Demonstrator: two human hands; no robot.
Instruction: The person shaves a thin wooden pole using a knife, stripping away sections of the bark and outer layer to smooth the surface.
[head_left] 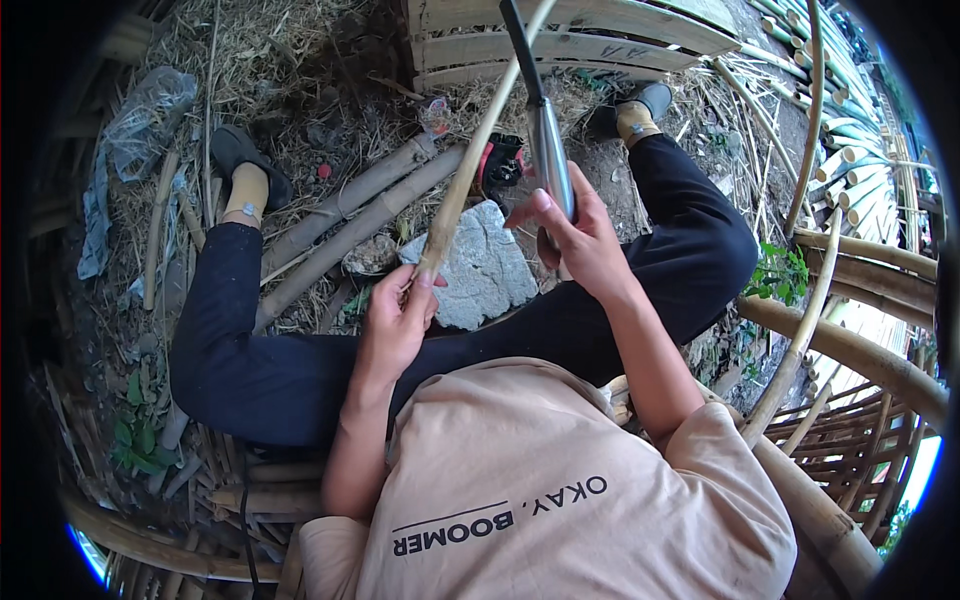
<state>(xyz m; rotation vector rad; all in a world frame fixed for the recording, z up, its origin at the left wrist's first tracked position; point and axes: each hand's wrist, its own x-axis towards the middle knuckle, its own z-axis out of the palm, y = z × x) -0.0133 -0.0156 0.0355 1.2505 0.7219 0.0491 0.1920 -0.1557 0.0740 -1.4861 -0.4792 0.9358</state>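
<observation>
"Between the person's legs, near the grey stone (480, 270), what does the left hand (398, 305) have?"

"The near end of a long, pale stick (470, 165), pinched between thumb and fingers. The stick slants forward and to the right."

"And the right hand (587, 235)?"

"Its fingers are curled around the silver handle of a tool (552, 150), whose dark, narrow end points away from the body."

"Does that end touch the stick?"

"They cross in view, but contact cannot be told."

"What lies around them?"

"2 bamboo poles (375, 212) left of the stone, and a wooden crate (570, 52) beyond."
</observation>
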